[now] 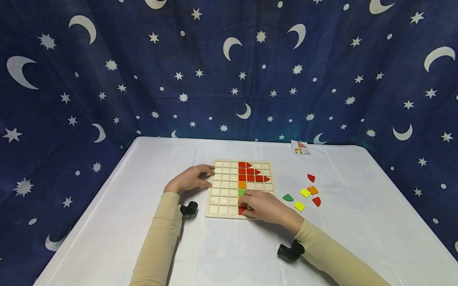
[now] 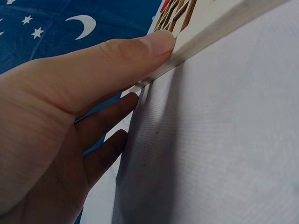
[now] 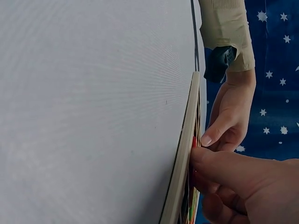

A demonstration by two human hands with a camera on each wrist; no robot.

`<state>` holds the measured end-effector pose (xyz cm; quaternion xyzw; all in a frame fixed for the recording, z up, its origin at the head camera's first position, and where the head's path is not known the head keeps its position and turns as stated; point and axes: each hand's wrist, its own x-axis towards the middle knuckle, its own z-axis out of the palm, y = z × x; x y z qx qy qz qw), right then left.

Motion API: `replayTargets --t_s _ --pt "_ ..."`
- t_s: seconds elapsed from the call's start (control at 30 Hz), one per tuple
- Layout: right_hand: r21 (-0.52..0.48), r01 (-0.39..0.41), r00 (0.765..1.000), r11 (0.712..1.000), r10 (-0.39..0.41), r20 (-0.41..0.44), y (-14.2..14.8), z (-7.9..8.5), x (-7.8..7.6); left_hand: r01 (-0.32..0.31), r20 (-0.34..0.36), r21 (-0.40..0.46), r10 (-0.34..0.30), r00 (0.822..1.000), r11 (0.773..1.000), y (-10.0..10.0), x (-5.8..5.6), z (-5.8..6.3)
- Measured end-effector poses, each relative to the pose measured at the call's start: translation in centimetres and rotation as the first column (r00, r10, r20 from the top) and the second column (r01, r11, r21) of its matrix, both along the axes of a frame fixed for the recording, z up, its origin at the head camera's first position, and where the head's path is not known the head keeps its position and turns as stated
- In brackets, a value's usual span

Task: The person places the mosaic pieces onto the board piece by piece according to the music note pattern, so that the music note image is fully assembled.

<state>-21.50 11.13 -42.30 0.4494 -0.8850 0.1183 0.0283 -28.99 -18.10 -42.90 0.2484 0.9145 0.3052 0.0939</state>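
A wooden grid board [image 1: 223,210] lies on the table, with red squares and pointed red pieces in its upper right part. Below them in one column are an orange square [image 1: 242,185], a green square [image 1: 241,192] and a red tile [image 1: 241,211] near the bottom edge. My right hand [image 1: 264,205] is over the lower board, thumb and fingers curled at that red tile; its fingers partly cover the column. My left hand [image 1: 191,178] rests at the board's left side. In the left wrist view, its thumb [image 2: 161,43] touches the board edge, other fingers loosely extended.
Right of the board lie loose pieces: a green quarter-circle [image 1: 288,197], yellow squares [image 1: 299,206], an orange square [image 1: 313,190] and red rounded pieces [image 1: 316,201]. A printed pattern card [image 1: 300,147] lies at the table's back edge. A starry blue curtain [image 1: 207,79] hangs behind.
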Motion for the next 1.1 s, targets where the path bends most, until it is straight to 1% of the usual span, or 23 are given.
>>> replayTargets --t_s 0.13,0.23,0.37,0.47,0.53,0.6,0.7,0.77,0.83,0.9,0.97,1.1 --pt "0.003 0.013 0.999 1.0 -0.013 0.029 0.1 0.0 0.0 -0.005 0.005 0.001 0.005 1.0 1.0 0.1 0.0 0.0" --pt "-0.007 0.035 0.997 0.999 -0.035 0.074 0.6 0.4 -0.1 -0.011 0.015 0.005 0.011 1.0 1.0 0.1 0.0 -0.1" --pt "-0.045 0.117 0.985 0.992 -0.11 0.135 2.2 1.6 -0.8 -0.016 0.018 0.011 0.016 1.0 1.0 0.1 0.1 -0.1" --pt "-0.081 0.19 0.972 0.978 -0.177 0.153 4.4 2.9 -1.6 -0.02 0.018 0.015 0.02 1.0 1.0 0.1 0.1 -0.2" --pt "-0.115 0.242 0.963 0.963 -0.224 0.153 6.3 3.8 -2.2 -0.021 0.017 0.016 0.021 1.0 1.0 0.1 0.1 -0.2" --pt "-0.155 0.297 0.949 0.942 -0.273 0.155 8.3 4.8 -2.8 -0.02 0.016 0.016 0.02 1.0 1.0 0.1 0.0 -0.2" --pt "-0.223 0.378 0.924 0.898 -0.353 0.146 11.0 5.9 -3.5 -0.013 0.011 0.011 0.013 1.0 1.0 0.1 0.0 -0.2" --pt "-0.247 0.429 0.903 0.869 -0.407 0.138 12.5 6.4 -3.7 -0.008 0.003 0.006 0.008 1.0 1.0 0.0 -0.1 -0.2" --pt "-0.257 0.475 0.88 0.842 -0.456 0.131 13.6 6.7 -3.8 -0.001 -0.008 0.005 0.001 1.0 1.0 0.0 -0.1 -0.2" --pt "-0.252 0.508 0.861 0.824 -0.489 0.139 14.5 6.8 -3.9 0.005 -0.017 0.009 -0.005 1.0 1.0 -0.1 -0.1 -0.1" --pt "-0.245 0.532 0.847 0.811 -0.509 0.156 15.2 6.7 -4.0 0.009 -0.022 0.013 -0.009 1.0 1.0 -0.1 -0.1 -0.1" --pt "-0.222 0.564 0.825 0.796 -0.533 0.185 16.4 5.9 -4.5 0.017 -0.019 0.018 -0.017 1.0 1.0 0.0 -0.1 -0.2"
